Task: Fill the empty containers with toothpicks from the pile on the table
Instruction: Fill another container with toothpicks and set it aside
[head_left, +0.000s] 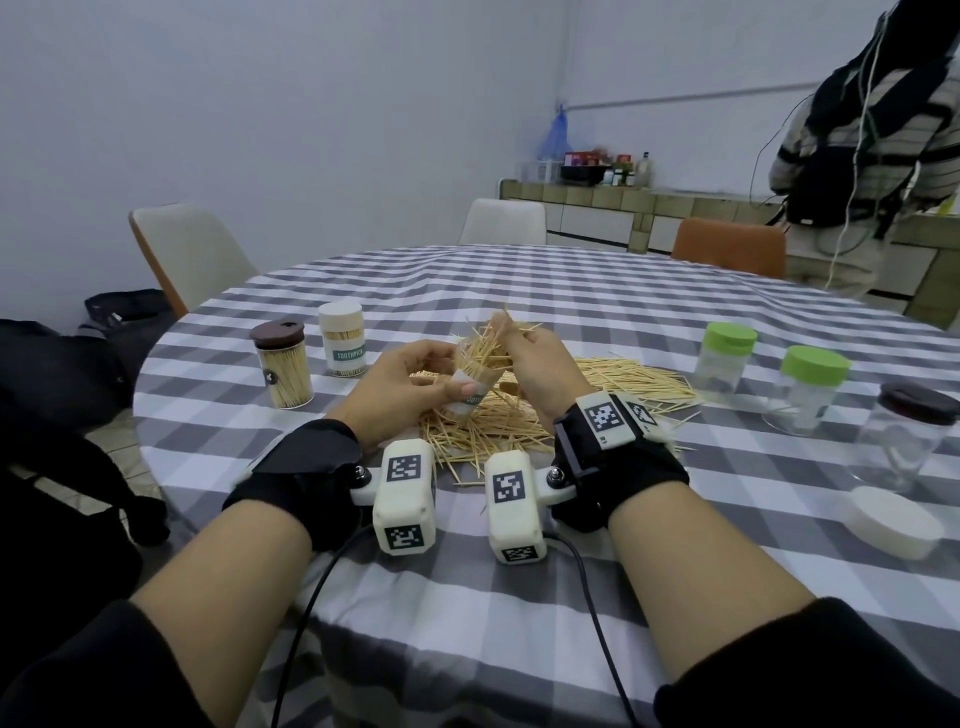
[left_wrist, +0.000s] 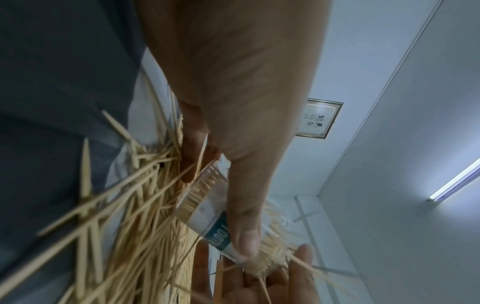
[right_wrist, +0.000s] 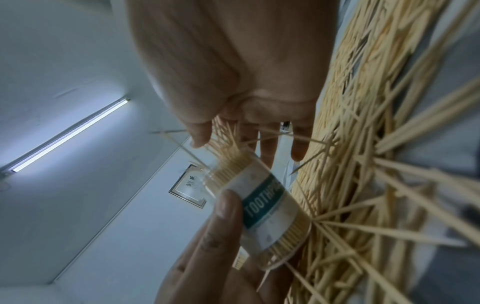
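Two jars are standing capped and full at table left: a brown-lidded jar (head_left: 283, 366) and a white-lidded TOOTHPICK jar (head_left: 343, 338), touching or nearly so.

Centre: the left hand (head_left: 402, 384) is curling thumb and fingers round a third labelled jar (head_left: 470, 392), tilting it over the loose pile (head_left: 545, 410) on the checked table (head_left: 519, 597). The right hand (head_left: 535, 364) is pinching a splayed bunch of toothpicks (head_left: 491, 340) at the jar's mouth; the right wrist view shows sticks already standing packed inside, several poking out askew. Judgement: this jar is mostly filled, not yet capped.

Right: two green-lidded containers (head_left: 724, 361) (head_left: 808, 387) and one dark-lidded clear jar (head_left: 901, 436) are sitting lidded and apparently empty. A loose white cap (head_left: 893, 527) is lying near the table edge.

Count: six containers; two done, one in hand, three left. Pile is large, probably enough for the rest.
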